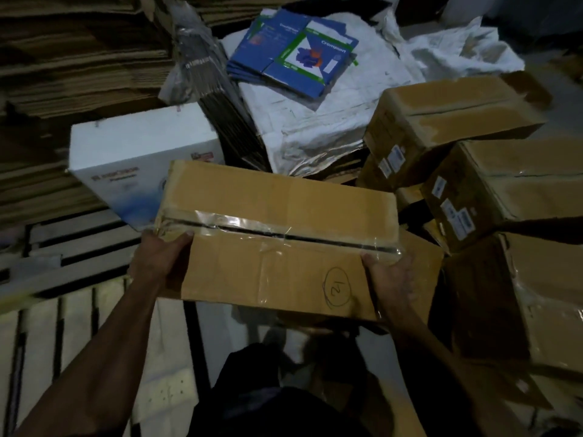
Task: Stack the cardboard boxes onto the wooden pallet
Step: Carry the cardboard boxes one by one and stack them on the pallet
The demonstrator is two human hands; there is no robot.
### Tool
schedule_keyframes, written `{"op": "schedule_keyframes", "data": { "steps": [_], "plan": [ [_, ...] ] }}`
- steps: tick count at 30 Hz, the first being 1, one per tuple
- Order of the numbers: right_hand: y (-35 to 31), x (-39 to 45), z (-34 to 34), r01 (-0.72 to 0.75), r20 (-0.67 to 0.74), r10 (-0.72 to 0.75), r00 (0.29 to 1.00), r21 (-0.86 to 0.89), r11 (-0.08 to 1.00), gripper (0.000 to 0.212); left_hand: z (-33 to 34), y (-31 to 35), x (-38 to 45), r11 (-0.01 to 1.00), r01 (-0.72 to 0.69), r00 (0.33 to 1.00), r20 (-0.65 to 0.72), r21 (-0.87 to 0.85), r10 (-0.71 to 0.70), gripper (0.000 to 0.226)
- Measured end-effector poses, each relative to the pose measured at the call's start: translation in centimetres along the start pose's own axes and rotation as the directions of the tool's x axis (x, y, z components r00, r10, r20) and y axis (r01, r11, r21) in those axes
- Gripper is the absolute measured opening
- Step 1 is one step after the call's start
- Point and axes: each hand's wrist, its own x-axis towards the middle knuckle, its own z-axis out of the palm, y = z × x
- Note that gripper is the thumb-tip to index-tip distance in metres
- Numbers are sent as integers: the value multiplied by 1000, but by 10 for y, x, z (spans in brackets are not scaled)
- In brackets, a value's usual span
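Observation:
I hold a long brown cardboard box (277, 238) in the air in front of me, its taped seam up and a circled number written on its near face. My left hand (161, 261) grips its left end, thumb on top. At the right end my right hand (392, 279) grips the box the same way. The wooden pallet (72, 247) with pale slats lies low at the left. A white printed box (138, 156) rests on the pallet's far part, just behind the box I carry.
Several taped brown boxes (448, 121) are piled at the right, one close by my right arm (520, 310). Flattened blue cartons (293, 52) lie on white sacks (331, 115) ahead. Stacks of flat cardboard (63, 64) fill the left background.

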Motion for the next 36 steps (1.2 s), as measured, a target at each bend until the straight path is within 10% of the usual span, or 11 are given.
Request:
{"op": "schedule_keyframes", "data": {
  "steps": [16, 36],
  "plan": [
    [113, -164, -51, 314, 210, -269, 940, -219, 924, 71, -115, -233, -350, 935, 283, 872, -349, -214, -344, 89],
    [249, -524, 141, 657, 503, -447, 740, -397, 641, 58, -323, -598, -520, 709, 575, 568, -425, -408, -705, 78]
  ]
}}
